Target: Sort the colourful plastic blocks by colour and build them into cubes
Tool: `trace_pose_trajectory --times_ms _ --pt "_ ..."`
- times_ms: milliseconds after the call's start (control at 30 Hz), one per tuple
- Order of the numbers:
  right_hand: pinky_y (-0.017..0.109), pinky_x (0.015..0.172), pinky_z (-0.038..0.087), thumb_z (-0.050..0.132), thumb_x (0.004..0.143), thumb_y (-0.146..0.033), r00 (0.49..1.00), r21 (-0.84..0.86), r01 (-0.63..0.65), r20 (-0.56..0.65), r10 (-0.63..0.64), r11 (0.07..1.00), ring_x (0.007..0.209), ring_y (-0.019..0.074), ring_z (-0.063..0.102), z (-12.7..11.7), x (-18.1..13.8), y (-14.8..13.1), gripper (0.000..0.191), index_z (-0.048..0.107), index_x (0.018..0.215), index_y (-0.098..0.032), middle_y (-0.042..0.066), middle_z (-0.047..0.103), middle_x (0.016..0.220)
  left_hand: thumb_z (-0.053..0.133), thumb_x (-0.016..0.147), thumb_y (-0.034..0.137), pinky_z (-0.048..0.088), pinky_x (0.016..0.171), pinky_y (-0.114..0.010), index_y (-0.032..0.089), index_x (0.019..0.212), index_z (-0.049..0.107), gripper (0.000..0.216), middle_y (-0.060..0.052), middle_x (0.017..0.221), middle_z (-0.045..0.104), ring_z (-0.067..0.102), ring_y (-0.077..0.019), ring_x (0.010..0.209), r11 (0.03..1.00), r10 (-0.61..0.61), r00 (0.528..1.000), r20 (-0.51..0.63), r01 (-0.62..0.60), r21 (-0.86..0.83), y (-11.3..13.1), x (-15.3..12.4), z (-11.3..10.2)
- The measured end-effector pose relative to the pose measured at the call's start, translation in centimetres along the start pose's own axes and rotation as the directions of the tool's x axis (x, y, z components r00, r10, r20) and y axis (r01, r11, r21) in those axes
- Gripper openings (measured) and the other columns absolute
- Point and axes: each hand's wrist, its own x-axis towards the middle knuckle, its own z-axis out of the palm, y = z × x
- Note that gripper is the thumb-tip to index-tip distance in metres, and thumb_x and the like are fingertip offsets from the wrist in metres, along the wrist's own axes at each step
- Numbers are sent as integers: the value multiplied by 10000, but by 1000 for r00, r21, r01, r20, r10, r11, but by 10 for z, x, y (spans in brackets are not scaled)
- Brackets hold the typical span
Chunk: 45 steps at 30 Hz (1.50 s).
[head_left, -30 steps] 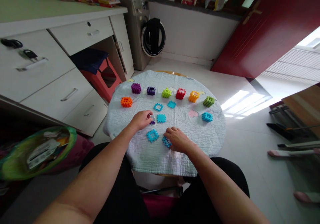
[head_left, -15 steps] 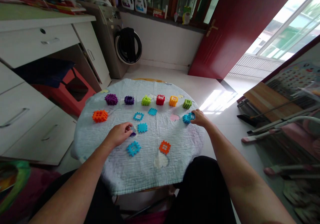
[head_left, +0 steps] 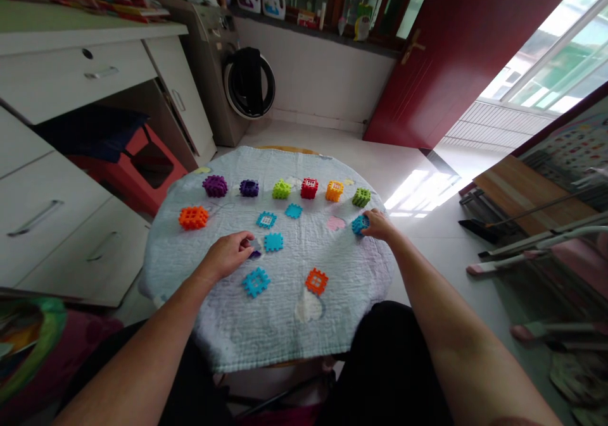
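My right hand (head_left: 379,225) grips a stack of blue notched plastic building tiles (head_left: 360,225) at the right side of the table, fingers closed on its right edge. My left hand (head_left: 231,254) rests on the cloth left of centre with its fingers curled together. A grey and purple patch (head_left: 255,253) shows at its fingertips; whether it is a piece or cloth print I cannot tell. Close by lie a solid blue tile (head_left: 273,242), a blue window tile (head_left: 266,219), a smaller-looking blue tile (head_left: 293,211) and a blue open-centred tile (head_left: 256,282). An orange window tile (head_left: 316,281) lies nearer me.
Along the far side stand tile stacks: purple (head_left: 215,186), dark violet (head_left: 249,188), lime (head_left: 282,189), red (head_left: 309,188), yellow (head_left: 334,190) and green (head_left: 361,197). An orange stack (head_left: 193,218) sits at left. A pale cloth (head_left: 285,325) covers the round table.
The blue tile in my right hand, earlier tilted at the stack's edge, now sits in line with the stack. My left hand stays in place. The view has shifted slightly.
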Motion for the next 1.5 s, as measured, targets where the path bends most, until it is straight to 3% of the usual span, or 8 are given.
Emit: trace_pose_trajectory --times_ms 200,733,933,1067,1200,1300,1400,1500 --pt "367 938 378 725 601 -276 999 32 38 -15 -37 999 1079 280 516 7 0 6 734 461 1265 -104 163 545 1195 496 737 360 471 716 -272 202 999 608 326 -29 860 690 645 -185 761 1000 -1 1000 13 1 18 4 -1 -1" --pt "331 895 413 726 573 -187 998 91 50 26 -53 995 1030 270 555 13 7 3 610 516 1142 -129 133 588 1100 511 730 371 483 725 -282 188 1008 623 352 -36 873 694 652 -191 771 1000 -14 1000 4 14 15 0 0 1" --pt "425 961 372 768 560 -244 997 84 18 -80 -11 996 1146 329 482 -4 -6 -6 872 383 1333 -125 178 487 1260 520 748 364 479 707 -273 189 1020 618 338 -34 882 693 643 -180 762 1000 4 1000 5 -4 21 -2 -1 1" --pt "421 957 375 713 667 -298 977 86 95 -197 -77 992 1140 326 477 -29 -36 -48 707 440 1300 -141 178 469 1274 504 765 314 471 711 -272 176 1023 623 315 -36 857 690 637 -180 761 998 23 1000 -4 -23 58 3 -2 -1" --pt "334 855 429 620 783 -276 951 157 302 27 -310 940 945 227 578 -26 -82 -124 337 567 1096 -162 113 589 1075 477 793 253 468 732 -267 168 1020 632 289 -50 874 697 637 -183 799 996 16 1000 -10 -15 92 6 -4 -4" --pt "324 759 446 676 736 -359 924 92 299 221 -312 950 901 243 595 -6 -111 -169 370 580 1034 -162 123 594 1035 469 799 207 462 774 -261 169 1009 639 273 -62 942 703 638 -179 853 993 -12 999 -44 17 118 5 -5 -6" --pt "319 699 445 758 630 -396 931 1 277 246 -268 961 926 277 589 13 -123 -186 515 557 1043 -163 143 578 1066 472 792 178 456 766 -253 181 964 647 246 -53 943 707 637 -174 855 989 -19 999 -42 24 145 3 -6 -6" --pt "303 676 434 750 621 -322 929 -1 273 258 -263 962 898 264 595 20 -120 -184 493 545 1037 -155 145 578 1062 483 785 169 453 741 -245 190 936 650 226 -40 914 712 637 -168 838 989 -7 1000 -13 9 145 1 -5 -4"
